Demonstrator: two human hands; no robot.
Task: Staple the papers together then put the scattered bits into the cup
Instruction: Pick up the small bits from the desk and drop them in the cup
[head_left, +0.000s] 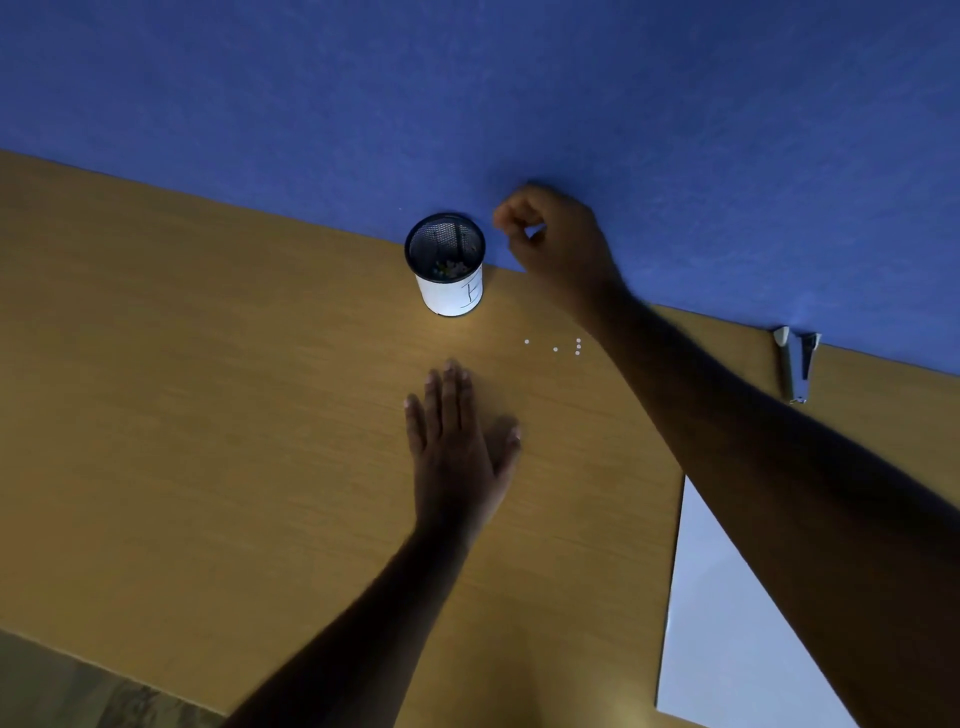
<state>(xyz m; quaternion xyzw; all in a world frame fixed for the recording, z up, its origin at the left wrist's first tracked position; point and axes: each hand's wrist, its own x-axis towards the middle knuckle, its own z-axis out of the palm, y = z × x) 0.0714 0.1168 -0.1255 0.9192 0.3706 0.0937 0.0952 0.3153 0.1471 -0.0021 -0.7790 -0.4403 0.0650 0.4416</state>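
From the head camera, the left hand (457, 441) lies flat on the wooden worktop (208, 415), fingers straight and together, holding nothing. The right hand (550, 234) is raised just right of the mesh cup (449, 265), its fingers curled with thumb and fingertips drawn together; whether a bit sits in the pinch is too small to tell. A few white bits (566, 347) lie on the worktop between the two hands, under the right forearm. The papers (727, 623) rest beneath the right arm, and the stapler (796, 364) lies beyond it, well apart from either hand.
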